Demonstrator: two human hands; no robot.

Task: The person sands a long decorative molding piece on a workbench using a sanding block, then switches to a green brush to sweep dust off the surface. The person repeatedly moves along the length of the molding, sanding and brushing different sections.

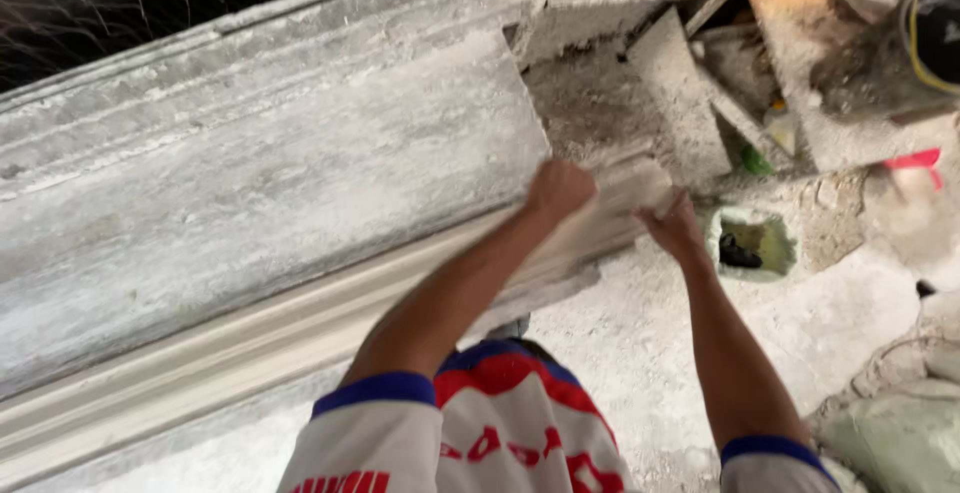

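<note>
Two hands, left hand [558, 191], right hand [672, 227], gripping one white moulding strip [300, 328].

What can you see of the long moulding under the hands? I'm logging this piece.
The moulding is a long, pale, plaster-looking strip with stepped ridges along its length. It lies slanted beside a dusty grey slab. The left hand and right hand both grip its blurred far end. The near end runs out of view.

Both arms stretched forward from blue-cuffed white sleeves, bare from the elbow down. The left hand [558, 190] was curled into a closed grip, knuckles up. The right hand [675, 228] clenched just beside it, wrist bent.
</note>
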